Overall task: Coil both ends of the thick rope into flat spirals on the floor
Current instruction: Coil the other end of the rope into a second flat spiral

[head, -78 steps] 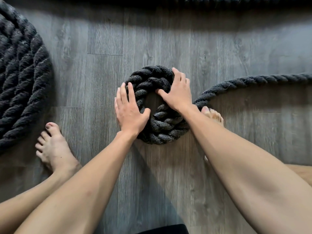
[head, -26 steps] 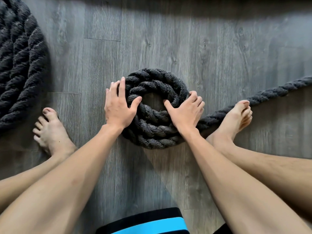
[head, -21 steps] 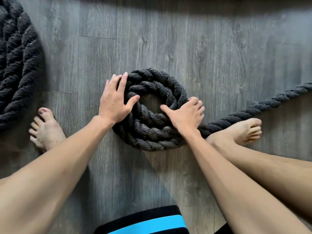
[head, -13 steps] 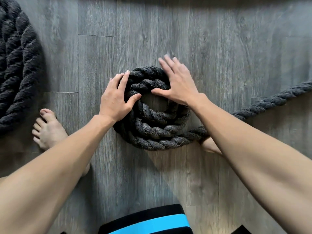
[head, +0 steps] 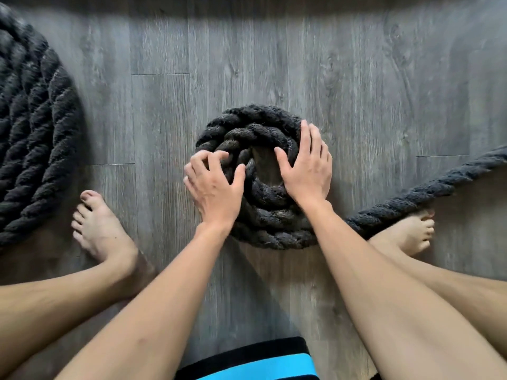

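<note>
A small flat spiral of thick black rope (head: 258,127) lies on the grey wooden floor in the middle of the view. My left hand (head: 214,185) lies on its left side with fingers bent over the turns and the thumb reaching toward the centre hole. On the right side of the coil my right hand (head: 307,168) presses flat, fingers straight, thumb at the inner edge. The free length of rope (head: 422,193) runs from the coil's lower right out to the right edge.
A large finished rope spiral (head: 30,127) fills the left edge. My bare left foot (head: 101,229) stands beside it. My right foot (head: 408,234) rests just under the free rope. Bare floor (head: 247,56) lies beyond the small coil.
My right hand slid from the coil's top round to its right side. My left hand's fingers bent inward over the left turns. The right foot came back into view under the free rope.
</note>
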